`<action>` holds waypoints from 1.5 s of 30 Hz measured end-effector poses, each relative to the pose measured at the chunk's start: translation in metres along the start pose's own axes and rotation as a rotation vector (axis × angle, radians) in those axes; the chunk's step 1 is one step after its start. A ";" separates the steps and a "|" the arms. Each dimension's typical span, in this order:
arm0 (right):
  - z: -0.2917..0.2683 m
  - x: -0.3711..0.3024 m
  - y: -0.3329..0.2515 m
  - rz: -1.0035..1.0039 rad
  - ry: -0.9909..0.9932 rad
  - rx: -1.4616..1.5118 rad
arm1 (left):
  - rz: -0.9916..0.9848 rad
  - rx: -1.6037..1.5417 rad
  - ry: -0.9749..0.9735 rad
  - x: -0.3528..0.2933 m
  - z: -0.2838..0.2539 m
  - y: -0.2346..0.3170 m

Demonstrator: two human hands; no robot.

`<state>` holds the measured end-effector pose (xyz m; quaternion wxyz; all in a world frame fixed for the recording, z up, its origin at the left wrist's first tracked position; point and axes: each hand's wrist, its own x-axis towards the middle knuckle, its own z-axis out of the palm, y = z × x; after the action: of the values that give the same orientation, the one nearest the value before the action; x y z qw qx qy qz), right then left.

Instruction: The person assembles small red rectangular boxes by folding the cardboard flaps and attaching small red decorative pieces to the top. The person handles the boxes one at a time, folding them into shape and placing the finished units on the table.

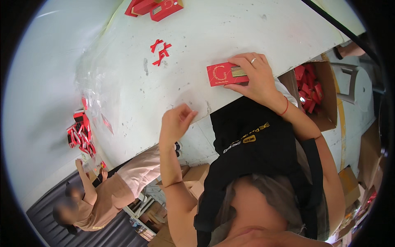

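Note:
My right hand [258,79], a ring on one finger, is closed around the right end of a flat red box [218,75]. Gold print and a small gold panel show on the box's upper face, and it lies on the white table [185,78] near the front edge. To the lower left, my left hand [177,122] hovers by the table edge, apart from the box. Its fingers are curled in with the thumb against them; whatever they may hold is hidden. Several red ribbon pieces [163,50], seemingly bows, lie farther back on the table.
More red boxes [166,9] sit at the far edge of the view. An open carton [327,92] full of red pieces stands beside my right arm. At the left, a person [108,201] works near a heap of red and black boxes [80,133]. Clear plastic film [96,78] covers the table's left side.

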<state>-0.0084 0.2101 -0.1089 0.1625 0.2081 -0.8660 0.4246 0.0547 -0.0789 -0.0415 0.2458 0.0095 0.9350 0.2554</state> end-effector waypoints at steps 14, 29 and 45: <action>-0.009 0.005 -0.011 -0.096 0.128 0.085 | -0.100 -0.204 0.610 0.121 -0.055 -0.026; 0.002 0.028 -0.061 0.280 -0.143 0.846 | 0.198 -1.473 0.511 0.022 0.042 0.078; -0.010 0.047 -0.034 0.332 -0.421 0.854 | 0.271 -0.983 0.631 0.039 0.062 0.070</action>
<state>-0.0308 0.1884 -0.0586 -0.1853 0.1966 -0.6503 0.7100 0.0423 0.0166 -0.0722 -0.1029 -0.0625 0.7255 0.6776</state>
